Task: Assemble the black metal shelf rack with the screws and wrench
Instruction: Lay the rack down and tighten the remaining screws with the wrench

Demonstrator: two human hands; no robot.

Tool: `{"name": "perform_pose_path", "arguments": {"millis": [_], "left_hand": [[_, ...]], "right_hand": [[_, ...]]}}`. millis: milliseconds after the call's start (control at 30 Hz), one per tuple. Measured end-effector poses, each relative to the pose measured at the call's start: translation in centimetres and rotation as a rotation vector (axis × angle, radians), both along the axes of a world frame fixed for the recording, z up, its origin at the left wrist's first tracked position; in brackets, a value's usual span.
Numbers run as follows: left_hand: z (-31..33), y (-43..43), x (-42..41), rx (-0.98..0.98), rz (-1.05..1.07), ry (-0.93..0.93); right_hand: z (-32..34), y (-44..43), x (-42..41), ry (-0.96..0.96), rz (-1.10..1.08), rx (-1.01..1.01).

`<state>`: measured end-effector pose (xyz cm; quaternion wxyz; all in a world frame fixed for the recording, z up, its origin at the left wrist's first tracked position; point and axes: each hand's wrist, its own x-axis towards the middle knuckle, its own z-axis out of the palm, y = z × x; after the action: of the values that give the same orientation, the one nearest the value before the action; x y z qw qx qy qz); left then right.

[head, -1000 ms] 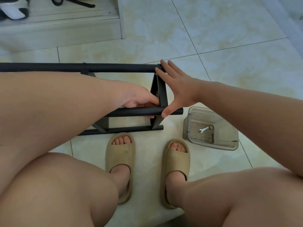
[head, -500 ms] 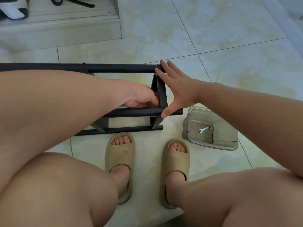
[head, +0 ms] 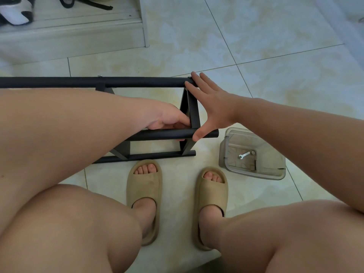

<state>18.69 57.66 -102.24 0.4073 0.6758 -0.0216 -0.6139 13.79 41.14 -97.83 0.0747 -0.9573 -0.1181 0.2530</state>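
Clear tub (head: 272, 164) holds wrench (head: 244, 155); left hand (head: 167, 121) grips rack (head: 137, 82)

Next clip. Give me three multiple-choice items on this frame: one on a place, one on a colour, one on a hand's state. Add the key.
1. The wrench lies:
A. on bare tile
B. inside the clear container
C. on the wooden step

2. The slippers are:
A. tan
B. black
C. white

3. The right hand is:
A. a closed fist
B. pinching a screw
C. open, fingers straight against the rack

Key:
1 B: the wrench rests on the container's bottom.
2 A: both slippers are tan.
3 C: the fingertips touch the top tube and the thumb touches the middle one.
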Motion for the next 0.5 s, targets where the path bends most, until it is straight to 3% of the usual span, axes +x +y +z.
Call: {"name": "perform_pose_path", "arguments": {"millis": [133,500], "left_hand": [[-0.1,-0.21,0.27,0.085,-0.035,-0.035],[0.23,-0.67,0.55,0.048,-0.054,0.002]], "right_hand": [[-0.18,-0.02,-0.07,-0.008,0.002,0.003],[-0.24,0.04,-0.41,0.008,0.002,0.02]]}}
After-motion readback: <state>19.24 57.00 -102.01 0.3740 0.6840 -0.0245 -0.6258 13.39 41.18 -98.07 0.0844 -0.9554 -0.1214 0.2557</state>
